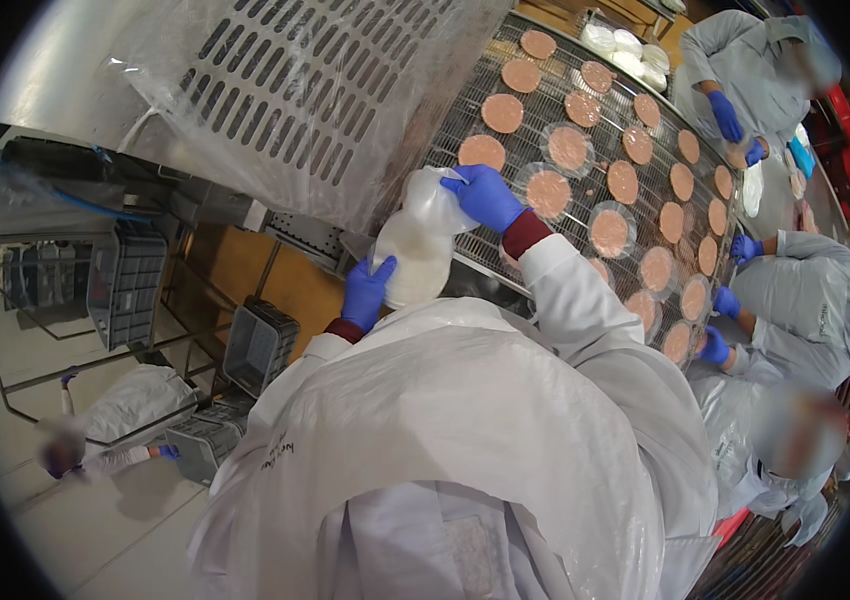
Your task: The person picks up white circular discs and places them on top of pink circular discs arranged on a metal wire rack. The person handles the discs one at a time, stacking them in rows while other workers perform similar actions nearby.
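Note:
My left hand (pixel 367 293), in a blue glove, grips the edge of a stack of round white sheets (pixel 413 262) close to my body. My right hand (pixel 487 197), also gloved in blue, pinches a thin translucent round sheet (pixel 434 203) that hangs partly over the stack. Beside my right hand a wire-mesh conveyor (pixel 498 72) carries flat pink meat patties (pixel 481 152) in loose rows. Some patties, such as one patty (pixel 549 193) just right of my right hand, have a clear round sheet showing around their rim.
A slotted metal cover (pixel 290 90) under clear plastic stands ahead to the left. Co-workers (pixel 800 300) in pale gowns line the conveyor's far right side. White round stacks (pixel 627 45) sit at the back. Grey crates (pixel 260 345) and another person (pixel 140 405) are at left.

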The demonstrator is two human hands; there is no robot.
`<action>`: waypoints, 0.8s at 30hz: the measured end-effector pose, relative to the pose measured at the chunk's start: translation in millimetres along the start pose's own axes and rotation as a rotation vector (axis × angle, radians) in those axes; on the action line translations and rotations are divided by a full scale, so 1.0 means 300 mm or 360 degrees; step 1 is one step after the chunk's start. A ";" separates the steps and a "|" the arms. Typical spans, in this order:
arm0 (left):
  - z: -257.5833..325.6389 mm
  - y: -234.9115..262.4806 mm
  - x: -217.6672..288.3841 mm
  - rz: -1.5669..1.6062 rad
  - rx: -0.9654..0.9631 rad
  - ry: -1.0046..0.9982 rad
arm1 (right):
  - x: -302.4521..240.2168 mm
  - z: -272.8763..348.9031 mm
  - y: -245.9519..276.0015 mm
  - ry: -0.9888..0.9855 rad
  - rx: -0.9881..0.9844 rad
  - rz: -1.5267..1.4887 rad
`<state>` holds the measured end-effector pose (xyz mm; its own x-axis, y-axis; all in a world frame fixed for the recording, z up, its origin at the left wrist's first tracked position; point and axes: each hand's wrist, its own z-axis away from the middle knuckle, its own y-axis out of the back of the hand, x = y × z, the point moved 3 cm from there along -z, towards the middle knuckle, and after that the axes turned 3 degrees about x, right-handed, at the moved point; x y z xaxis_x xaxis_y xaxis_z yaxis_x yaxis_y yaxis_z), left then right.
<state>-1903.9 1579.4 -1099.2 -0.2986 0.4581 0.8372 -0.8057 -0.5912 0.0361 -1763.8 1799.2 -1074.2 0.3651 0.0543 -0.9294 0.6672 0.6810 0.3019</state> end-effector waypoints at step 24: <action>-0.190 -0.021 -0.081 -0.0034 -0.0236 0.0008 | 0.332 -0.011 0.204 -0.0332 0.0833 0.0772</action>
<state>-1920.8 1609.7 -1150.9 -0.2830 0.4729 0.8344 -0.8785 -0.4770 -0.0276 -1688.7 1848.6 -1148.8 0.7784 0.0852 -0.6219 0.6027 0.1757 0.7784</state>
